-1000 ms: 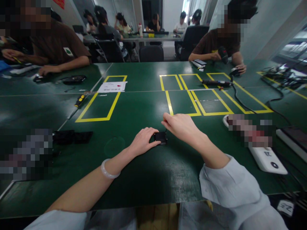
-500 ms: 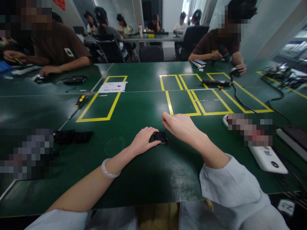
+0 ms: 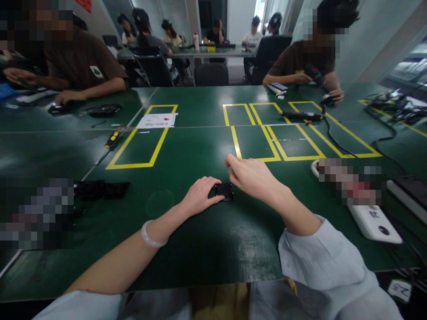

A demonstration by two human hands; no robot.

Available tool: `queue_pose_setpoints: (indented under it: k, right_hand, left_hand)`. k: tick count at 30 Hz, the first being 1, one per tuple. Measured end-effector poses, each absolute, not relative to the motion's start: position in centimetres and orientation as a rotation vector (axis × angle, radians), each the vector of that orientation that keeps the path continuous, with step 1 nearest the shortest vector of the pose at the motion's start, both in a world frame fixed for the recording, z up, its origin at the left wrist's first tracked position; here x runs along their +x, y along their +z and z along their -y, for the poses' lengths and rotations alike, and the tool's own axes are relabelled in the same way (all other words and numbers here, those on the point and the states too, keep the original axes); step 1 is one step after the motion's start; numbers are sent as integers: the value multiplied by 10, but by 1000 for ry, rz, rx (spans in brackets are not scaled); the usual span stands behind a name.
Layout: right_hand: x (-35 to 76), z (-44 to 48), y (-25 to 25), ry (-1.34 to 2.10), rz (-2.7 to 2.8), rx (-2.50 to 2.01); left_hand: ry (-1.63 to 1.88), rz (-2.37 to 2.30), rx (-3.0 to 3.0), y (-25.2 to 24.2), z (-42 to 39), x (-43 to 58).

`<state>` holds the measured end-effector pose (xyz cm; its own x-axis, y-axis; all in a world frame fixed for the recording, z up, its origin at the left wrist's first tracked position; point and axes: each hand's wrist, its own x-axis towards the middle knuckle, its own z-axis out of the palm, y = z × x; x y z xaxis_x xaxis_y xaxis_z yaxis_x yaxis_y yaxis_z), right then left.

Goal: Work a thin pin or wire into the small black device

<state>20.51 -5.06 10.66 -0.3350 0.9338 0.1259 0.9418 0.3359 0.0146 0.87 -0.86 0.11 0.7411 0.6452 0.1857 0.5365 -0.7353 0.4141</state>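
Observation:
A small black square part (image 3: 223, 191) lies flat on the green table. My left hand (image 3: 201, 194) is closed on its left side, with the thumb along the near edge and the fingers at the far edge. Just to the right and above it, my right hand (image 3: 251, 175) is curled in a pinch with the knuckles up. Its fingertips are turned away from me, so what they grip cannot be made out. The kind of the black part does not show clearly.
Yellow tape frames (image 3: 256, 159) mark the table ahead. A yellow-and-black screwdriver (image 3: 112, 139) lies left, and a black corded tool (image 3: 302, 116) lies right. A white device (image 3: 375, 222) stands near my right forearm. Co-workers sit across the table.
Both hands and the black part stay nearly in place. A thin dark tip that showed below my right fingers earlier is no longer distinct.

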Motion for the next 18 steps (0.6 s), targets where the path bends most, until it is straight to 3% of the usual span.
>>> queue_pose_setpoints:
  k: [18]
  right_hand:
    - [207,49,106,-178,2516,-1803]
  left_hand:
    - [456,-916,2625,1,8,10]
